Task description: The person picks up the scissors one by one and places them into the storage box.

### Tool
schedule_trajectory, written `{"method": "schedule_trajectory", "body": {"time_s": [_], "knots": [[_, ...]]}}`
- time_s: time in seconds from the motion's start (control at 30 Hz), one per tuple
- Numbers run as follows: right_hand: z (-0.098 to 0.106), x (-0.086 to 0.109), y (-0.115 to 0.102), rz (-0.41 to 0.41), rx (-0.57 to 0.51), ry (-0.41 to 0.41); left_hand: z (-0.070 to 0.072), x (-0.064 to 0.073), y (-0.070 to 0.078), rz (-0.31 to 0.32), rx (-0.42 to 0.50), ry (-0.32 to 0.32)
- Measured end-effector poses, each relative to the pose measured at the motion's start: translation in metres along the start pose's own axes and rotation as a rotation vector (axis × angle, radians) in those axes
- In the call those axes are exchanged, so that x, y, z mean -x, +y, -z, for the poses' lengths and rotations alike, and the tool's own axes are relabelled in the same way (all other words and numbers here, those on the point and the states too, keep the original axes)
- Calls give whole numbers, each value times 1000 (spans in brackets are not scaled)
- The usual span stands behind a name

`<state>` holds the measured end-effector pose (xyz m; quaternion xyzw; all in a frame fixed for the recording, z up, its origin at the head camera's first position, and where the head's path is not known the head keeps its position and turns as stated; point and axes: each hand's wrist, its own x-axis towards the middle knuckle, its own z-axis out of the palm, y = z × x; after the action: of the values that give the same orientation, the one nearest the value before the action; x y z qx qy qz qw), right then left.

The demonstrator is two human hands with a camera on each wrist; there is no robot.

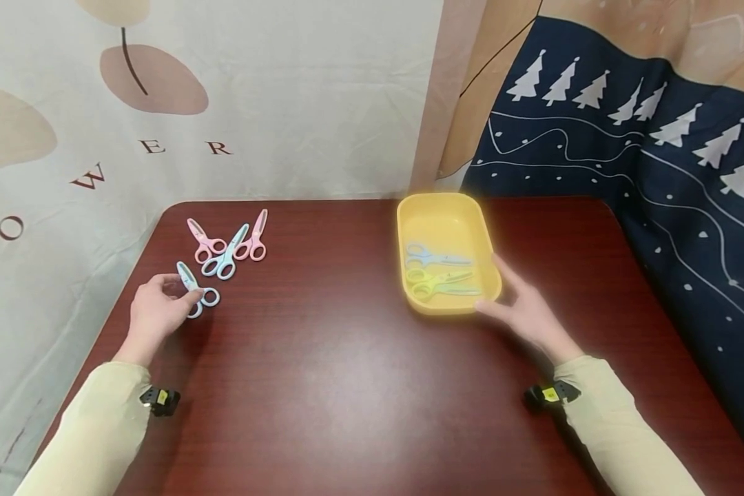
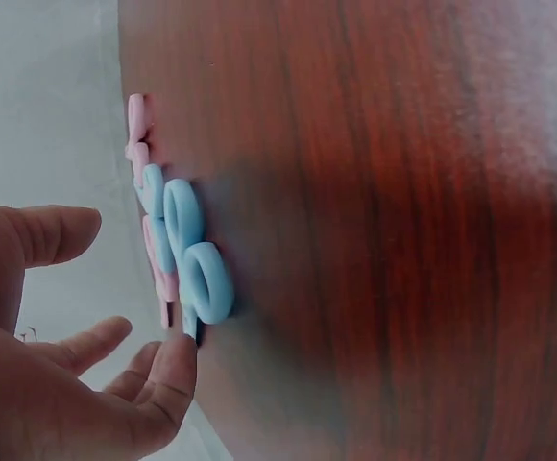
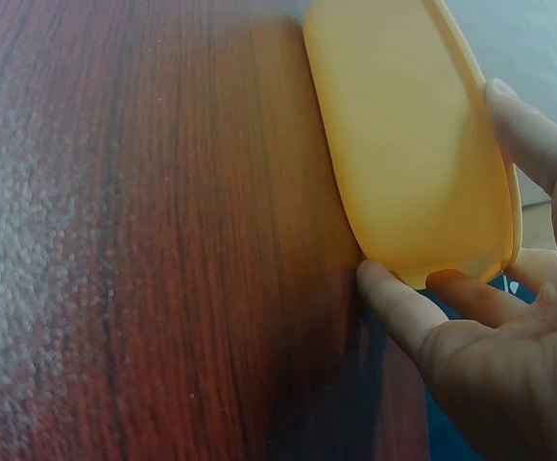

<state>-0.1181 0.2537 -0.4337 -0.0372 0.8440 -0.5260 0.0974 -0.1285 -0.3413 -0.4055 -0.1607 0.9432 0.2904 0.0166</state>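
At the left of the table, my left hand (image 1: 161, 303) reaches over light blue scissors (image 1: 211, 297), thumb and fingers spread apart. In the left wrist view its fingertips are right by the scissors' blade end, with the blue handle loops (image 2: 209, 281) beyond them. Just behind lie another blue pair (image 1: 226, 260) and two pink pairs, one on the left (image 1: 203, 241) and one on the right (image 1: 255, 240). My right hand (image 1: 527, 310) holds the near right corner of a yellow tray (image 1: 449, 213), thumb on its rim and fingers against its wall.
Inside the tray lie blue scissors (image 1: 437, 258) and yellow-green scissors (image 1: 437, 281). The dark red wooden table (image 1: 322, 358) ends at a pale printed cloth (image 1: 322, 103) behind and a navy cloth with white trees (image 1: 564, 138) on the right.
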Motion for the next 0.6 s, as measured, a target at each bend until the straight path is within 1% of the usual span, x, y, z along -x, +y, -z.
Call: {"method": "schedule_trajectory", "body": {"time_s": [0.13,0.27,0.4,0.5,0.6], "knots": [[0,0,0,6,6,4,-2,1,-3,4,3,-12],[0,-1,-1,9,7,3,-4,1,-7,26,4,-36],[0,-1,-2,11,1,0,-3,1,-13,44,-24,-60],[-1,0,-2,17,4,2,-3,0,-15,29,-70,-76],[-1,1,-3,9,2,4,-5,-2,-17,-13,-120,-69]]}}
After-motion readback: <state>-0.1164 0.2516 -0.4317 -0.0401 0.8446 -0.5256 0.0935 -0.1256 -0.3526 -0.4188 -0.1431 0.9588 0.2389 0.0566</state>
